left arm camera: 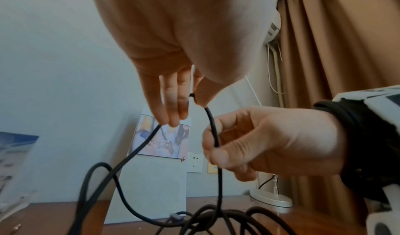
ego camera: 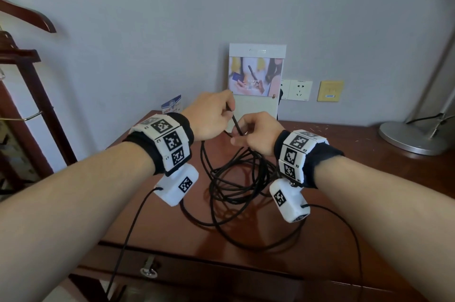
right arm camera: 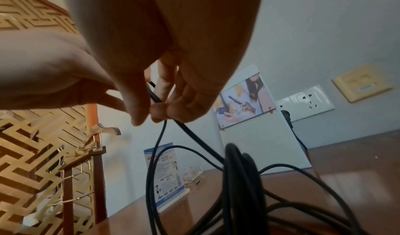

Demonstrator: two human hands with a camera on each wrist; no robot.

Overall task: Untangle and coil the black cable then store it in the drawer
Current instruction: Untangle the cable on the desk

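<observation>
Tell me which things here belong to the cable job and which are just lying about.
Job: black cable, pinched by left hand and right hand; drawer in the desk.

Lying about: picture stand, leaflet holder, lamp base, wooden hanger.

A reddish wooden desk [ego camera: 332, 153] carries a loose heap of black cable [ego camera: 236, 188] near its middle. A white board [ego camera: 256, 107] stands at the back edge, a small card stand [ego camera: 171, 104] at the back left corner, a lamp base [ego camera: 413, 137] at the back right.
</observation>
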